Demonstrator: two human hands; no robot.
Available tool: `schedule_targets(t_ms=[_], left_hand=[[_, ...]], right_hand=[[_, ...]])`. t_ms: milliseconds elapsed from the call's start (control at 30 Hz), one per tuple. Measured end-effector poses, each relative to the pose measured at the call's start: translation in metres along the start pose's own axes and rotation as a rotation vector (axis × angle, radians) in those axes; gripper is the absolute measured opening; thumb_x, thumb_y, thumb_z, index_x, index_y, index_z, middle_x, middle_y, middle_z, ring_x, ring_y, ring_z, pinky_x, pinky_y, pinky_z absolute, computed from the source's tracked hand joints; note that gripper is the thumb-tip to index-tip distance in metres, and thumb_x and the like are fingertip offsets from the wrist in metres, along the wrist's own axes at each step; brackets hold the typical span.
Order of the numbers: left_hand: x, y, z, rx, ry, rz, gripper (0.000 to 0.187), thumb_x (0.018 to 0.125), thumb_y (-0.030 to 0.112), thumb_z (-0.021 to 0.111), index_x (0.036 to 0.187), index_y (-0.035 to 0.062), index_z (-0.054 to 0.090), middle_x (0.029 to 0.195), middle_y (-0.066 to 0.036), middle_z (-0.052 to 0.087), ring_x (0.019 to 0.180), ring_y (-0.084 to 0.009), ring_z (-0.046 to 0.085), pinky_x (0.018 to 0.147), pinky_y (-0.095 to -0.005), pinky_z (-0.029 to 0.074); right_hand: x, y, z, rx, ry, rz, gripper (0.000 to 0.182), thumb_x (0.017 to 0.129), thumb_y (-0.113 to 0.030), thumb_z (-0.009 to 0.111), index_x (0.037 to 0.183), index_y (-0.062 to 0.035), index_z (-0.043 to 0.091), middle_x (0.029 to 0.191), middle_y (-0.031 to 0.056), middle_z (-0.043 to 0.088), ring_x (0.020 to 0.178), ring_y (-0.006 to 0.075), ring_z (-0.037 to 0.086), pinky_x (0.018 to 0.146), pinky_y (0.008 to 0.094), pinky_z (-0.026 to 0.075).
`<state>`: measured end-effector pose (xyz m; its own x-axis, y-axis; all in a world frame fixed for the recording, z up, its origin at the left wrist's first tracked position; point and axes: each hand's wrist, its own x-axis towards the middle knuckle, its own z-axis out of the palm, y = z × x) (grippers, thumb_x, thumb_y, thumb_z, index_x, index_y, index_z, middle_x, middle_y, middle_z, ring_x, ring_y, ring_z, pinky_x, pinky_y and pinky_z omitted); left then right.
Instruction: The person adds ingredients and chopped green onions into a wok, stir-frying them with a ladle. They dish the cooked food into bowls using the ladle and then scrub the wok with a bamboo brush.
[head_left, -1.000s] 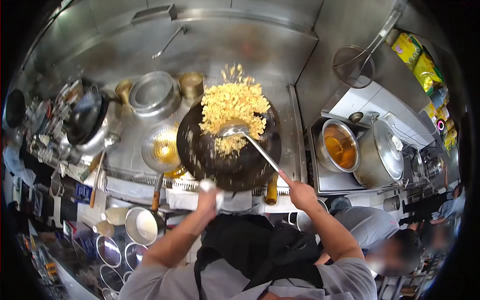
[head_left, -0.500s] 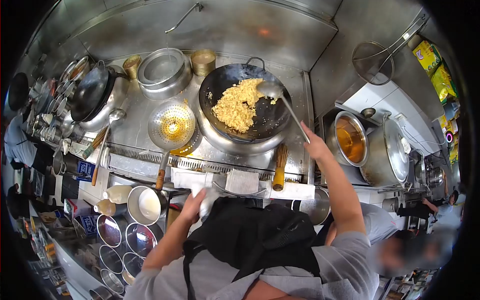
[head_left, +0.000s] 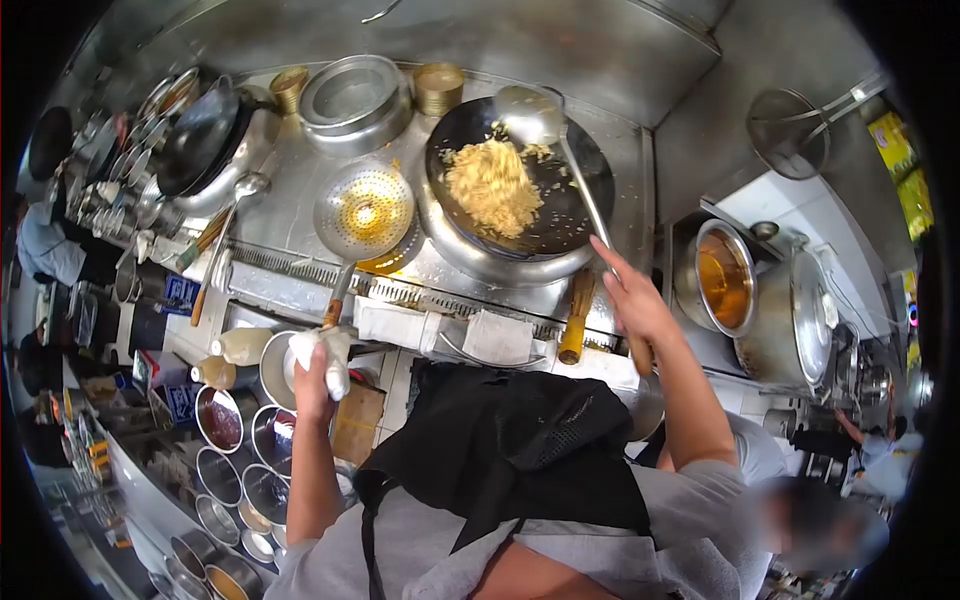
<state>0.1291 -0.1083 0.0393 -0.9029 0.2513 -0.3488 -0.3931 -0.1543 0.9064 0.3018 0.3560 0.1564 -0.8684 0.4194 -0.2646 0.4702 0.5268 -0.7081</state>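
My right hand (head_left: 634, 300) is closed round the handle of a long metal ladle (head_left: 582, 178), index finger stretched along the shaft. The ladle's bowl overlaps the far rim of a black wok (head_left: 580, 215) on the stove. Yellow fried rice (head_left: 492, 190) lies heaped in the wok's left and middle part, with loose grains on the bare right side. My left hand (head_left: 314, 385) grips a bunched white cloth (head_left: 330, 355) in front of the counter. Just beyond the cloth is the wooden handle of a perforated strainer (head_left: 364, 215), whose bowl shows oily yellow drips.
Left of the strainer lies another ladle (head_left: 245, 190). A bamboo brush (head_left: 575, 325) sits at the counter's front edge. A pot of brown liquid (head_left: 725, 275) and a large lidded pot (head_left: 810, 310) stand at right. Several metal containers (head_left: 218, 475) are below left; a person (head_left: 815, 520) is at lower right.
The ladle's bowl has moved from the rice to the wok's far rim. My left hand has moved left and forward with the cloth. The rice is heaped more compactly, and the view has shifted.
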Motion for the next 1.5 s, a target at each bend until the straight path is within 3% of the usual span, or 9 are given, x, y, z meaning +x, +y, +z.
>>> schedule_targets(t_ms=[167, 333, 600, 700, 900, 1133, 1367, 1433, 1500], left_hand=[[0.030, 0.001, 0.041, 0.187, -0.100, 0.071, 0.043, 0.092, 0.023, 0.067, 0.127, 0.0016, 0.054, 0.110, -0.006, 0.062, 0.097, -0.0143, 0.059, 0.083, -0.0302, 0.049], [0.043, -0.010, 0.064, 0.579, -0.349, 0.284, 0.067, 0.086, 0.019, 0.075, 0.140, 0.0023, 0.038, 0.124, -0.012, 0.054, 0.111, -0.0199, 0.053, 0.098, -0.0343, 0.045], [0.037, -0.045, 0.059, 0.358, -0.341, 0.111, 0.076, 0.081, 0.015, 0.078, 0.142, 0.0029, 0.034, 0.124, -0.013, 0.053, 0.116, -0.0233, 0.051, 0.102, -0.0360, 0.042], [0.042, -0.039, 0.070, 0.500, -0.433, 0.101, 0.075, 0.082, 0.014, 0.074, 0.143, 0.0029, 0.034, 0.129, -0.012, 0.049, 0.119, -0.0211, 0.047, 0.103, -0.0363, 0.039], [0.072, -0.050, 0.067, 0.583, -0.460, 0.078, 0.082, 0.074, 0.012, 0.080, 0.141, 0.0015, 0.034, 0.125, -0.016, 0.056, 0.113, -0.0252, 0.054, 0.101, -0.0365, 0.042], [0.114, -0.159, 0.074, 1.196, -0.223, 0.069, 0.095, 0.068, 0.019, 0.084, 0.145, -0.0026, 0.034, 0.115, -0.031, 0.062, 0.111, -0.0473, 0.058, 0.097, -0.0483, 0.048], [0.087, -0.166, 0.090, 1.167, 0.102, 0.120, 0.090, 0.070, 0.021, 0.079, 0.148, 0.0083, 0.037, 0.135, -0.026, 0.052, 0.126, -0.0394, 0.049, 0.104, -0.0483, 0.044], [0.056, -0.165, 0.073, 1.160, 0.220, 0.272, 0.088, 0.073, 0.025, 0.079, 0.149, 0.0117, 0.037, 0.136, -0.024, 0.051, 0.129, -0.0391, 0.047, 0.106, -0.0475, 0.042], [-0.024, -0.139, 0.059, 1.018, 0.363, 0.251, 0.080, 0.076, 0.023, 0.078, 0.145, 0.0079, 0.040, 0.132, -0.023, 0.051, 0.125, -0.0421, 0.049, 0.107, -0.0482, 0.041]], right_hand=[[0.064, 0.071, 0.036, 0.504, -0.315, 0.343, 0.052, 0.106, -0.016, 0.038, 0.154, -0.0354, 0.033, 0.063, -0.0018, 0.040, 0.045, 0.0099, 0.041, 0.042, 0.0270, 0.042], [0.063, 0.017, -0.010, -0.179, 0.047, -0.038, 0.051, 0.103, -0.014, 0.043, 0.152, -0.0287, 0.039, 0.070, 0.0058, 0.055, 0.046, 0.0140, 0.047, 0.046, 0.0316, 0.047], [0.035, 0.057, 0.012, 0.530, -0.438, 0.405, 0.054, 0.104, -0.014, 0.041, 0.155, -0.0326, 0.033, 0.066, -0.0011, 0.043, 0.044, 0.0095, 0.043, 0.040, 0.0272, 0.043], [0.113, 0.114, 0.031, -0.578, 0.412, -0.804, 0.051, 0.105, -0.016, 0.043, 0.153, -0.0315, 0.038, 0.067, 0.0010, 0.047, 0.044, 0.0096, 0.043, 0.041, 0.0284, 0.045], [0.057, 0.005, 0.028, 0.276, 0.014, 0.257, 0.050, 0.105, -0.016, 0.043, 0.153, -0.0291, 0.039, 0.069, 0.0028, 0.048, 0.046, 0.0119, 0.043, 0.047, 0.0323, 0.047], [0.088, 0.009, -0.002, 0.104, -0.068, 0.138, 0.050, 0.104, -0.015, 0.044, 0.152, -0.0295, 0.041, 0.059, -0.0006, 0.038, 0.042, 0.0114, 0.039, 0.041, 0.0303, 0.041], [0.124, 0.079, 0.024, 0.451, -0.401, 0.239, 0.052, 0.105, -0.016, 0.040, 0.154, -0.0296, 0.034, 0.058, -0.0022, 0.038, 0.040, 0.0106, 0.038, 0.040, 0.0285, 0.039], [0.154, 0.140, 0.031, 0.058, -0.219, -0.228, 0.049, 0.103, -0.011, 0.044, 0.151, -0.0198, 0.042, 0.104, 0.0120, 0.069, 0.066, 0.0177, 0.060, 0.063, 0.0311, 0.052], [0.104, 0.100, 0.011, -0.280, -0.123, -0.212, 0.057, 0.098, -0.010, 0.052, 0.151, -0.0288, 0.040, 0.133, 0.0262, 0.058, 0.112, 0.0389, 0.062, 0.094, 0.0432, 0.048]])
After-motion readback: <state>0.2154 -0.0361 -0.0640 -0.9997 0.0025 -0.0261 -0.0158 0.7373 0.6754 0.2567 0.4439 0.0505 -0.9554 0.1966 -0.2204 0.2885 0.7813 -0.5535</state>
